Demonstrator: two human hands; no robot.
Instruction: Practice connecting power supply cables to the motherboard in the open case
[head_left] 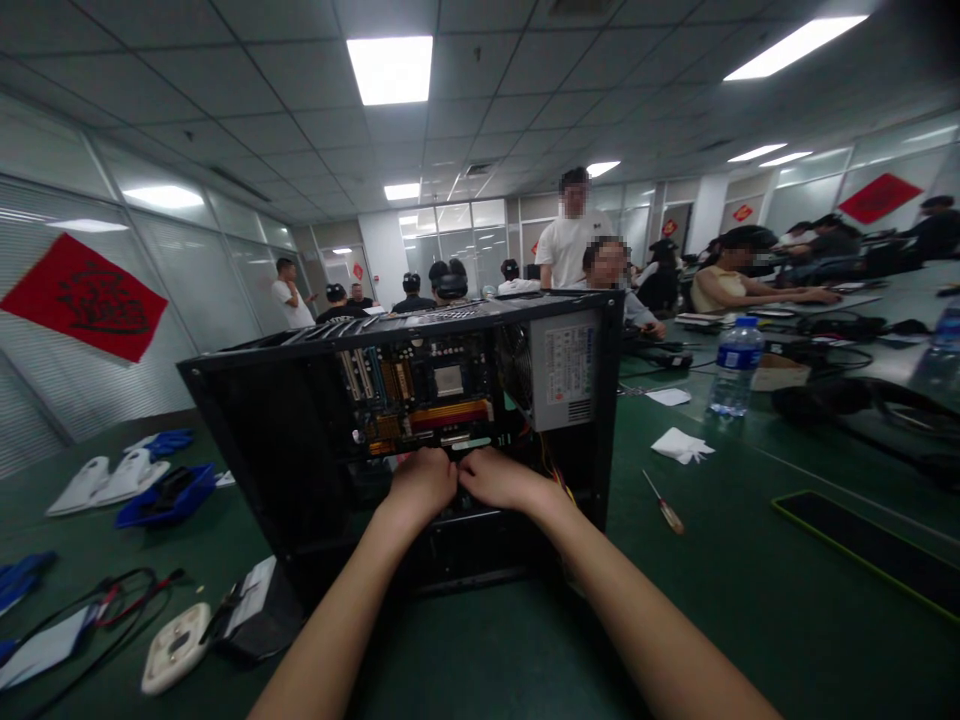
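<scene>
A black computer case (300,348) stands open-sided before me on the green table. Inside it are a motherboard (420,385), with its slots on the left and a square metal chip near the middle, and a grey power supply (566,365) at the upper right. My left hand (426,482) and my right hand (491,478) reach in side by side, at the board's lower edge. Both sets of fingers are curled inward, knuckles nearly touching. Whatever the fingertips grip is hidden behind the hands. Yellow and red cables (553,465) hang just right of my right wrist.
A screwdriver (664,505), crumpled tissue (681,446) and water bottle (735,370) are to the right. On the left lie a blue tray (166,498), a cream-coloured device (177,648), a dark box (259,610) and loose cables (135,600). Several people sit or stand beyond.
</scene>
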